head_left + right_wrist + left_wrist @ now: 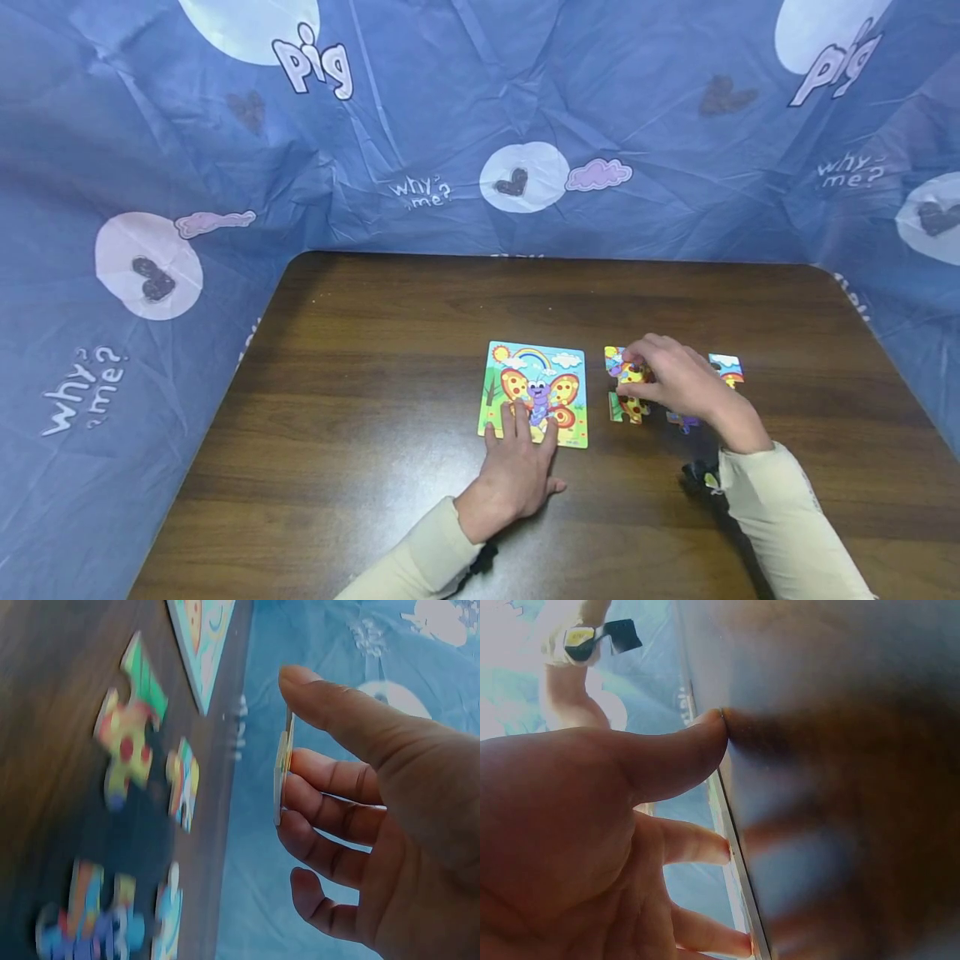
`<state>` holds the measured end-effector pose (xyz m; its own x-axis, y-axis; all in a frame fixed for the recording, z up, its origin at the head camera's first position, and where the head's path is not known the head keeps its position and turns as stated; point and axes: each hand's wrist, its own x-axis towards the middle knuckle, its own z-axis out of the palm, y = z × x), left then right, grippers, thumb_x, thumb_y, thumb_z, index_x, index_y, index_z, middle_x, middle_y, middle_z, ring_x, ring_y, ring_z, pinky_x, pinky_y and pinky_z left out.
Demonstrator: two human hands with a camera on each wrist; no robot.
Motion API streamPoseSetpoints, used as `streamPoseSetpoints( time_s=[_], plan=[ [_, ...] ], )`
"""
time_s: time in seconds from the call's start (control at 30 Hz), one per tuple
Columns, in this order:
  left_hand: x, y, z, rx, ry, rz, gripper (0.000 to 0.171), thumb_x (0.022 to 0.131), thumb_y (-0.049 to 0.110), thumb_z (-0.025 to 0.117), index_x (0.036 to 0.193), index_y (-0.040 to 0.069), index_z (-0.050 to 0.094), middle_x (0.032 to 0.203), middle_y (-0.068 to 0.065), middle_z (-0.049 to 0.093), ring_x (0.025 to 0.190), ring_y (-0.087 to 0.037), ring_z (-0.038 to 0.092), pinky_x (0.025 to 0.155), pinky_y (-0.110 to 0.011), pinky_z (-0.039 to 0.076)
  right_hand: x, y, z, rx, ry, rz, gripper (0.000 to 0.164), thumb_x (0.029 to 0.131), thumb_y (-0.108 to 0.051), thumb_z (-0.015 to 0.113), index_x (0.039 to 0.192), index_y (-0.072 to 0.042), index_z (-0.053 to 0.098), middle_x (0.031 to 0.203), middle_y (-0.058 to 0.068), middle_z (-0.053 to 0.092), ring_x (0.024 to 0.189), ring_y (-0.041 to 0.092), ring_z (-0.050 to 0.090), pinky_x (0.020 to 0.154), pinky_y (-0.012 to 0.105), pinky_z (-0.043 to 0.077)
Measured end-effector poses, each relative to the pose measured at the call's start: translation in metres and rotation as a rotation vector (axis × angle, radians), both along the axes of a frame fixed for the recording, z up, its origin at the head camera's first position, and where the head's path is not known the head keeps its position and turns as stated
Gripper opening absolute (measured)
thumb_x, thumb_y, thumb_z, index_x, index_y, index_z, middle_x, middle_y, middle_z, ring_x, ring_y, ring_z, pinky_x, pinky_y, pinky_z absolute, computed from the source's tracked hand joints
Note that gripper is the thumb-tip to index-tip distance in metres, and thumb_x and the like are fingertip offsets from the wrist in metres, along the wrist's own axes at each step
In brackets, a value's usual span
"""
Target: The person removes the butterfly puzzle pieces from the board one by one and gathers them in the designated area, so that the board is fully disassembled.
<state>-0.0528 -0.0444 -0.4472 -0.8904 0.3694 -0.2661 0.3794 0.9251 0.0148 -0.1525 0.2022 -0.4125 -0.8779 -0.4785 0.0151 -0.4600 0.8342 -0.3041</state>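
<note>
Dk wood table (367,350) under puzzle pcs (126,750), blue backdrop (435,108) 3 sides

Head: glare on table (360,462); L wrist washed out top-L; R wrist, puzzle pcs (126,746) blurry.

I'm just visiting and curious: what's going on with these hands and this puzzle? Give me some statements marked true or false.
1. The left hand touches the butterfly picture board. True.
2. The right hand is empty. False: it holds a puzzle piece.
3. The table is brown. True.
4. In the head view, the loose puzzle pieces lie left of the board. False: they lie right of it.
</note>
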Motion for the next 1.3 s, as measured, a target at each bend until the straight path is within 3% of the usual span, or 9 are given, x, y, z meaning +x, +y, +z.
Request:
streamPoseSetpoints(
  time_s=[0.3, 0.67, 0.9, 1.17, 1.3],
  plan=[
    [0.000, -0.001, -0.001, 0.008, 0.013, 0.000, 0.079, 0.088, 0.063, 0.063, 0.152, 0.022, 0.039, 0.155, -0.028, 0.038, 0.145, -0.045, 0.037, 0.108, -0.057, 0.045, 0.007, 0.038, 0.001, 0.006, 0.004, -0.047, 0.040, 0.083, -0.030, 0.081, 0.109, -0.004, 0.068, 0.103, 0.011, 0.069, 0.095, 0.027, 0.066, 0.079, 0.048, 0.053],
    [0.001, -0.001, 0.001, 0.017, 0.027, 0.002, 0.079, 0.087, 0.061, 0.064, 0.151, 0.022, 0.041, 0.154, -0.028, 0.039, 0.144, -0.044, 0.038, 0.107, -0.057, 0.045, 0.020, 0.082, -0.010, 0.007, 0.099, -0.063, 0.035, 0.076, -0.025, 0.086, 0.100, -0.005, 0.070, 0.093, 0.006, 0.068, 0.087, 0.022, 0.064, 0.075, 0.044, 0.051],
    [0.001, -0.001, 0.002, 0.015, 0.001, 0.009, 0.079, 0.087, 0.061, 0.064, 0.152, 0.022, 0.040, 0.155, -0.028, 0.037, 0.146, -0.044, 0.036, 0.109, -0.057, 0.044, 0.027, 0.101, -0.016, 0.032, 0.105, -0.082, 0.035, 0.075, -0.025, 0.087, 0.100, -0.006, 0.069, 0.092, 0.004, 0.066, 0.083, 0.019, 0.063, 0.071, 0.040, 0.051],
    [0.000, 0.000, 0.001, 0.008, 0.008, 0.004, 0.080, 0.087, 0.062, 0.063, 0.152, 0.022, 0.039, 0.155, -0.028, 0.037, 0.146, -0.044, 0.036, 0.109, -0.057, 0.045, 0.030, 0.113, -0.020, 0.077, 0.050, -0.117, 0.039, 0.077, -0.029, 0.086, 0.103, -0.004, 0.070, 0.097, 0.011, 0.067, 0.094, 0.034, 0.066, 0.080, 0.057, 0.052],
    [0.000, 0.000, 0.002, 0.006, 0.014, 0.002, 0.080, 0.087, 0.062, 0.063, 0.152, 0.022, 0.039, 0.155, -0.028, 0.038, 0.146, -0.044, 0.036, 0.108, -0.057, 0.045, 0.034, 0.119, -0.024, 0.096, 0.037, -0.118, 0.037, 0.077, -0.030, 0.085, 0.101, -0.006, 0.069, 0.097, 0.011, 0.067, 0.095, 0.036, 0.066, 0.078, 0.058, 0.053]
  ],
)
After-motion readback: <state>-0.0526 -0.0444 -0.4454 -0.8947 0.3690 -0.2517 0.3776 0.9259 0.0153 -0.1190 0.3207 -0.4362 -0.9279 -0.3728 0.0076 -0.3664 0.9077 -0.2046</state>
